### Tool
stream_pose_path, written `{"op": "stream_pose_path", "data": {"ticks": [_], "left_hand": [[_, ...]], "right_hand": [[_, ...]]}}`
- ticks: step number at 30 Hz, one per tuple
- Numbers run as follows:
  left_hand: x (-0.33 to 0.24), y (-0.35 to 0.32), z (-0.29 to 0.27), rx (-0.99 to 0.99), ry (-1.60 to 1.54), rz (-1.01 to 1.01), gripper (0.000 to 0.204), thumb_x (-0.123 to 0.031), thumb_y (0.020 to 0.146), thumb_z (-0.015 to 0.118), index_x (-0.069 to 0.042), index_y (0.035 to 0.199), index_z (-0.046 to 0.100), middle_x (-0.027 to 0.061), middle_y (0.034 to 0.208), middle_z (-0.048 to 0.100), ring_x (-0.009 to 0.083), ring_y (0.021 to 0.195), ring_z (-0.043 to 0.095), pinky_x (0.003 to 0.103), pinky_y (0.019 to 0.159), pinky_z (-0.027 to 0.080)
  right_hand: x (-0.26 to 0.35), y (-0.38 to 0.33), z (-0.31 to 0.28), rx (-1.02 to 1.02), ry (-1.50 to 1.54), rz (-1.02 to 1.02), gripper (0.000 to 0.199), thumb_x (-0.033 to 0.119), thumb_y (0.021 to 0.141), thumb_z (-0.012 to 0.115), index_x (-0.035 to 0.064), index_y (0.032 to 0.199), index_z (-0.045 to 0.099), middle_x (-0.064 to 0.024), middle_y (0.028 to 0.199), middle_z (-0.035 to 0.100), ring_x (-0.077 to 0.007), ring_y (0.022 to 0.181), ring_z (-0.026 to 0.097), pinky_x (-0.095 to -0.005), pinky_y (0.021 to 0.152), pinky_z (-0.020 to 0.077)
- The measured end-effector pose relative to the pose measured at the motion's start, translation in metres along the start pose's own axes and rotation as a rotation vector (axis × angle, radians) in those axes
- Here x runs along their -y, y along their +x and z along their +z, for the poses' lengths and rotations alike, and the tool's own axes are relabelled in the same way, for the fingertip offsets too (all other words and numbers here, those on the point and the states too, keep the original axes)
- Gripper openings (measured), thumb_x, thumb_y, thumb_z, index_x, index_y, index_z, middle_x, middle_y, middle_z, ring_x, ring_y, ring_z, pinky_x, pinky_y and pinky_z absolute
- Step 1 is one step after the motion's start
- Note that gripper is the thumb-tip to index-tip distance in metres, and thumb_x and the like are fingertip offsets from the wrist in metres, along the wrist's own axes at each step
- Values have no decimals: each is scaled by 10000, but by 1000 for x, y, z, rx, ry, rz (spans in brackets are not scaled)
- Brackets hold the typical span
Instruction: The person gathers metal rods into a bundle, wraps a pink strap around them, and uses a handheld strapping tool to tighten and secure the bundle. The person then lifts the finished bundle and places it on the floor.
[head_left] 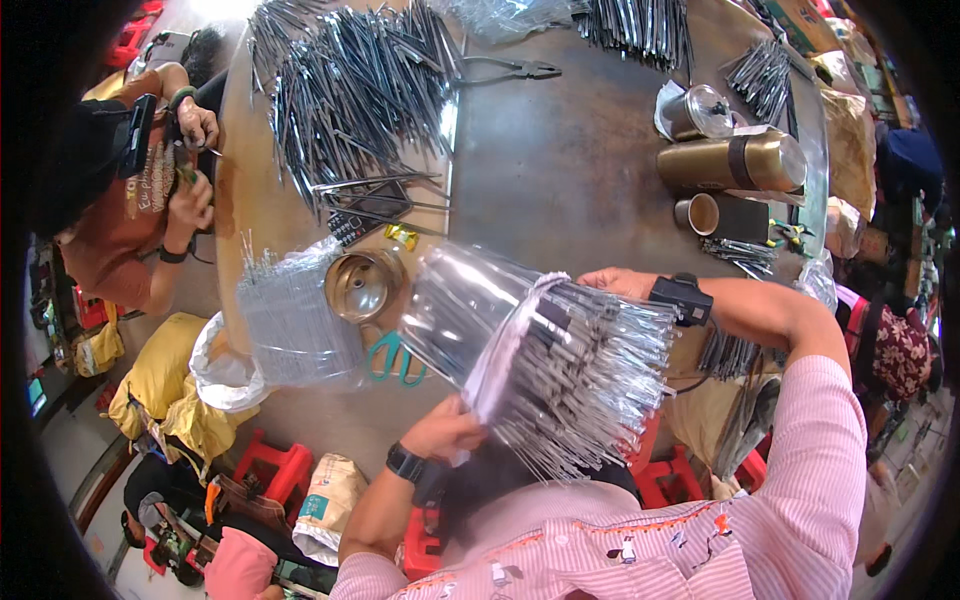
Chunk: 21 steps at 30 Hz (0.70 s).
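A large bundle of thin silvery metal strips [610, 375] lies slanted before me at the table's near edge. Clear plastic wrap [465, 300] covers its far-left end, and a white cloth band [500, 360] runs around its middle. My left hand [447, 430] is closed on the lower end of that band. On the bundle's far right side, my right hand [617, 283] grips it close to the band's upper end; some of its fingers are hidden. Just left of the bundle are teal-handled scissors [398, 362] and a round metal bowl [362, 285].
Another plastic-wrapped bundle [300, 320] stands at the left edge. A big heap of dark strips [360, 95] and pliers [510, 70] lie farther back. To the right are a gold flask [735, 162], a metal cup [697, 214] and a lidded mug [700, 112]. A co-worker [130, 210] sits left.
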<state>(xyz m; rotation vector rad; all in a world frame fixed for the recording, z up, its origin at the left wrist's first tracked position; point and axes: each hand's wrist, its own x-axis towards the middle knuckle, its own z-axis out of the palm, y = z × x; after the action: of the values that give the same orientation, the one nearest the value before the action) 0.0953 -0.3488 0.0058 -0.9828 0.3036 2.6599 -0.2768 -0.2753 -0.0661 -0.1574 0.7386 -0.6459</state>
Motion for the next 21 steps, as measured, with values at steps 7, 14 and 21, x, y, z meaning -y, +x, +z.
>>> {"op": "stream_pose_path", "data": {"ticks": [7, 14, 21], "left_hand": [[-60, -18, 73, -238, 116, 35, 505, -501, 973, 479, -123, 655, 379, -43, 572, 251, 72, 458, 219, 243, 407, 152], [-99, -17, 117, -285, 228, -62, 485, -504, 1006, 388, -50, 896, 517, -55, 566, 237, 61, 450, 195, 247, 396, 129], [-119, -6, 144, -184, 300, -12, 379, -368, 1029, 420, -15, 938, 526, -56, 556, 253, 52, 428, 198, 236, 386, 153]], "right_hand": [[-16, -35, 83, -43, 310, -373, 372, 172, 974, 526, 1, 1304, 502, -160, 1256, 574, -191, 1115, 578, -346, 963, 485], [-48, -13, 113, 19, 654, -668, 392, 200, 982, 503, 1, 1319, 482, -166, 1275, 558, -220, 1128, 568, -363, 961, 484], [-79, 0, 120, 99, 896, -867, 413, 227, 990, 479, 1, 1335, 461, -173, 1294, 542, -249, 1140, 558, -379, 960, 484]]}}
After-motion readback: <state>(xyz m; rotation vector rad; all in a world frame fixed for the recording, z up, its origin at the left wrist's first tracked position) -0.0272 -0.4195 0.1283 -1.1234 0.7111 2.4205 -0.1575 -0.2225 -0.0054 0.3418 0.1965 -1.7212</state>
